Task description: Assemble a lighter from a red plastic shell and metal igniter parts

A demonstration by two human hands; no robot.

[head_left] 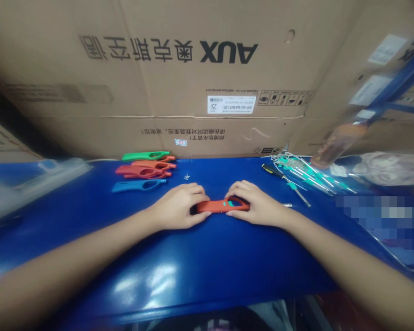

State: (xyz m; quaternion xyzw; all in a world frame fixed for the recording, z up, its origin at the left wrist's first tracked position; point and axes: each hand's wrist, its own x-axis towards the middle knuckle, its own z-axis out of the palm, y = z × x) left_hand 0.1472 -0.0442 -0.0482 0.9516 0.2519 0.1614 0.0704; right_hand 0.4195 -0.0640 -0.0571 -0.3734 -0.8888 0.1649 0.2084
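An orange-red lighter handle (218, 205) of the long-nosed kind lies between my hands, just over the blue table. My left hand (179, 204) grips its left end, thumb on the near side and fingers on the far side. Round the right end, beside the oval opening with a green part in it, my right hand (258, 202) is closed. A short metal tip (287, 205) shows past the right hand. To the left lie several loose handles: a green one (146, 156), red-orange ones (144, 172) and a blue one (138, 185).
Small pale pieces, likely screws (186, 176), lie beyond my left hand. A yellow-black screwdriver (273, 171) rests by a pile of metal rods with green parts (305, 172). Behind stand a bottle (339, 145) and a large cardboard box (179, 87). A clear plastic bag (55, 179) lies left.
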